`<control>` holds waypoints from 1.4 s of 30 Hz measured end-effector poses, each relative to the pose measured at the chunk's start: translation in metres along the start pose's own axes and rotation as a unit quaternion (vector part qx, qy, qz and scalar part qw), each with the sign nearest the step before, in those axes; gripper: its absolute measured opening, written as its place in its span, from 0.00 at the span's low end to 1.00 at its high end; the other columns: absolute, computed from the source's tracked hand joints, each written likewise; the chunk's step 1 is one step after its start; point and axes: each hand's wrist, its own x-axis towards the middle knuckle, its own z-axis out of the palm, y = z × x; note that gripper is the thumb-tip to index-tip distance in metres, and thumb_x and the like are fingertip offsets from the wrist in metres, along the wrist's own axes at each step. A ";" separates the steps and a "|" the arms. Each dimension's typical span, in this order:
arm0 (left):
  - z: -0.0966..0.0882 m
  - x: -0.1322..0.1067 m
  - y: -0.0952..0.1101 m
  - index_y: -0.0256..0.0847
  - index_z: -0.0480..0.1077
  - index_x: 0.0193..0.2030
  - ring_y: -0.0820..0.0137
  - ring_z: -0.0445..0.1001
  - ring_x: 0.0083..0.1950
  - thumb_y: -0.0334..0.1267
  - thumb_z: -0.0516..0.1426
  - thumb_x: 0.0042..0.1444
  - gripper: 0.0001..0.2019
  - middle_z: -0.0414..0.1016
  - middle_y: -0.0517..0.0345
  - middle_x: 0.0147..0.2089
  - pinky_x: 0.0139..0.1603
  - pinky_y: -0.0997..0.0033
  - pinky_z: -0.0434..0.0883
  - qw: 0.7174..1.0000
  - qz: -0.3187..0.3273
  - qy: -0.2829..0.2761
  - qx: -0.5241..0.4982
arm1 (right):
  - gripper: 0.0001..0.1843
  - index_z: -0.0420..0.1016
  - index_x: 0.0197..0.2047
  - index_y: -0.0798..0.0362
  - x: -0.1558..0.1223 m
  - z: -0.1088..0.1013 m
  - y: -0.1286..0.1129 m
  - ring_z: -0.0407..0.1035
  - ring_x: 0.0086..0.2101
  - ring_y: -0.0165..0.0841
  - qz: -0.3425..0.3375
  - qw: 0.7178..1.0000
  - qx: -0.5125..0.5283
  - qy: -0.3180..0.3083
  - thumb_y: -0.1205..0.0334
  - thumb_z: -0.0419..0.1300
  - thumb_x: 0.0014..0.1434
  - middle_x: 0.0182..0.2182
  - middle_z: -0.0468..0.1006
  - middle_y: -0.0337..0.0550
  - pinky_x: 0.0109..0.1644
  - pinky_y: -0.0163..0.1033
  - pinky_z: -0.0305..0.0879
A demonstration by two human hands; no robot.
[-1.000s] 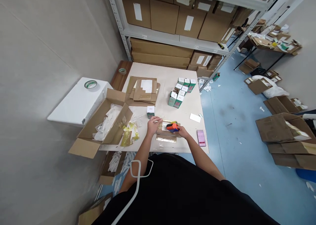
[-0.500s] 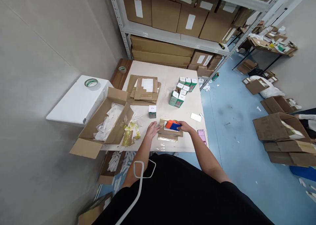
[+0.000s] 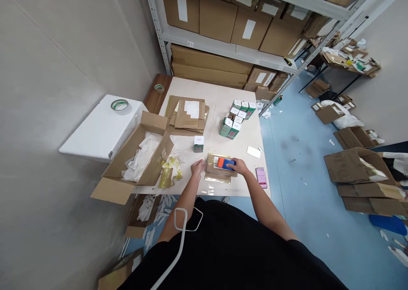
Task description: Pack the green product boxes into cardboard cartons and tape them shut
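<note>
A flat brown cardboard package (image 3: 212, 170) with shiny tape on it lies near the front edge of the table. My right hand (image 3: 239, 166) is closed round the blue end of a blue-and-orange hand tool (image 3: 227, 164), whose exact kind I cannot make out. The tool rests over a white label on the package, its orange end toward the left. Just left of the package is my left hand (image 3: 198, 167), its fingers drawn together; whatever may be in them is too small to tell. A small green-and-white box (image 3: 198, 144) stands beyond that hand.
Several green-and-white boxes (image 3: 234, 129) stand farther back. Flattened cardboard (image 3: 180, 119) lies at the back left, near an open carton (image 3: 123, 171) of white paper. A phone (image 3: 261, 178) and white card (image 3: 253, 152) lie at right. Shelving (image 3: 204, 44) stands behind the table.
My left hand has gone from spread fingers to closed, beside the package. The tool in my right hand has turned so that it lies straighter across the label.
</note>
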 end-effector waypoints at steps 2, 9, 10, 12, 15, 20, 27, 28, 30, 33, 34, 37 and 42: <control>-0.002 0.003 -0.005 0.37 0.76 0.43 0.56 0.83 0.49 0.46 0.70 0.54 0.17 0.84 0.45 0.41 0.55 0.52 0.78 1.000 0.001 0.016 0.014 | 0.22 0.84 0.43 0.49 0.003 0.000 -0.004 0.75 0.38 0.44 -0.001 1.000 -0.009 0.000 0.40 0.71 0.56 0.39 0.84 0.49 0.40 0.41 0.63; -0.001 0.011 -0.012 0.35 0.79 0.46 0.60 0.84 0.47 0.43 0.71 0.53 0.18 0.84 0.43 0.45 0.53 0.59 0.78 0.998 -0.038 0.041 0.018 | 0.20 0.82 0.46 0.50 0.006 -0.004 -0.019 0.76 0.40 0.39 0.022 0.997 -0.073 -0.029 0.42 0.67 0.62 0.40 0.84 0.45 0.39 0.36 0.62; 0.000 0.012 -0.012 0.35 0.79 0.47 0.60 0.84 0.47 0.43 0.71 0.53 0.19 0.84 0.43 0.46 0.53 0.60 0.78 0.998 -0.043 0.043 0.018 | 0.20 0.82 0.46 0.51 0.006 -0.004 -0.021 0.76 0.40 0.38 0.025 0.996 -0.078 -0.034 0.42 0.67 0.62 0.41 0.84 0.45 0.40 0.35 0.63; 0.001 0.014 -0.014 0.35 0.79 0.49 0.60 0.84 0.46 0.43 0.71 0.53 0.19 0.84 0.43 0.46 0.53 0.60 0.78 0.997 -0.053 0.047 0.019 | 0.21 0.82 0.47 0.51 0.006 -0.005 -0.024 0.76 0.41 0.37 0.028 0.995 -0.083 -0.040 0.42 0.66 0.63 0.41 0.84 0.44 0.41 0.35 0.63; 0.006 0.014 -0.019 0.35 0.79 0.53 0.61 0.84 0.45 0.41 0.69 0.56 0.19 0.84 0.42 0.46 0.52 0.60 0.79 0.996 -0.065 0.050 0.023 | 0.21 0.81 0.48 0.51 0.006 -0.006 -0.027 0.76 0.42 0.37 0.031 0.994 -0.093 -0.043 0.42 0.65 0.64 0.42 0.84 0.45 0.42 0.34 0.64; 0.014 0.015 -0.025 0.28 0.78 0.55 0.60 0.83 0.43 0.37 0.65 0.60 0.18 0.84 0.35 0.46 0.49 0.60 0.78 0.996 -0.065 0.051 0.037 | 0.19 0.81 0.49 0.51 0.006 -0.005 -0.028 0.77 0.43 0.37 0.036 0.993 -0.102 -0.046 0.45 0.66 0.65 0.44 0.85 0.45 0.43 0.34 0.65; 0.007 0.016 -0.025 0.34 0.81 0.47 0.59 0.81 0.52 0.43 0.63 0.57 0.16 0.84 0.43 0.48 0.54 0.60 0.77 0.994 0.029 0.085 0.066 | 0.20 0.81 0.50 0.51 0.007 -0.006 -0.029 0.77 0.42 0.37 0.040 0.995 -0.072 -0.047 0.44 0.67 0.63 0.43 0.85 0.45 0.42 0.34 0.65; 0.006 0.015 -0.026 0.35 0.82 0.46 0.59 0.80 0.54 0.43 0.63 0.57 0.15 0.84 0.45 0.50 0.56 0.62 0.76 0.992 0.047 0.089 0.071 | 0.20 0.82 0.50 0.51 0.007 -0.006 -0.028 0.77 0.42 0.37 0.041 0.996 -0.070 -0.047 0.45 0.67 0.63 0.43 0.85 0.45 0.42 0.34 0.65; 0.004 0.015 -0.028 0.38 0.82 0.44 0.61 0.79 0.56 0.43 0.62 0.57 0.14 0.83 0.48 0.53 0.58 0.64 0.75 0.987 0.092 0.095 0.090 | 0.20 0.82 0.50 0.51 0.008 -0.006 -0.027 0.77 0.42 0.38 0.041 0.996 -0.064 -0.045 0.45 0.67 0.63 0.43 0.85 0.45 0.42 0.34 0.66; 0.003 0.016 -0.034 0.40 0.82 0.43 0.62 0.79 0.56 0.43 0.59 0.58 0.13 0.82 0.49 0.55 0.59 0.65 0.75 0.974 0.146 0.111 0.132 | 0.21 0.82 0.50 0.51 0.009 -0.005 -0.023 0.77 0.42 0.38 0.038 0.997 -0.056 -0.041 0.45 0.67 0.63 0.43 0.85 0.45 0.42 0.35 0.66; 0.003 0.018 -0.036 0.40 0.82 0.43 0.62 0.79 0.55 0.43 0.59 0.58 0.13 0.82 0.49 0.55 0.59 0.65 0.75 0.971 0.152 0.118 0.142 | 0.21 0.82 0.50 0.51 0.010 -0.004 -0.022 0.77 0.42 0.38 0.035 0.997 -0.054 -0.040 0.44 0.68 0.62 0.43 0.85 0.45 0.42 0.35 0.66; 0.001 0.022 -0.041 0.39 0.82 0.42 0.62 0.80 0.53 0.45 0.61 0.57 0.13 0.83 0.48 0.52 0.57 0.64 0.75 0.972 0.135 0.132 0.139 | 0.21 0.82 0.49 0.51 0.010 -0.002 -0.020 0.78 0.42 0.39 0.031 0.997 -0.054 -0.038 0.43 0.67 0.62 0.43 0.85 0.46 0.43 0.35 0.67; 0.002 0.028 -0.048 0.37 0.82 0.43 0.60 0.81 0.48 0.44 0.64 0.54 0.14 0.84 0.48 0.43 0.52 0.62 0.77 0.988 0.058 0.109 0.095 | 0.22 0.82 0.50 0.50 0.011 -0.001 -0.020 0.78 0.44 0.39 0.024 0.997 -0.064 -0.043 0.42 0.67 0.62 0.44 0.85 0.46 0.45 0.35 0.67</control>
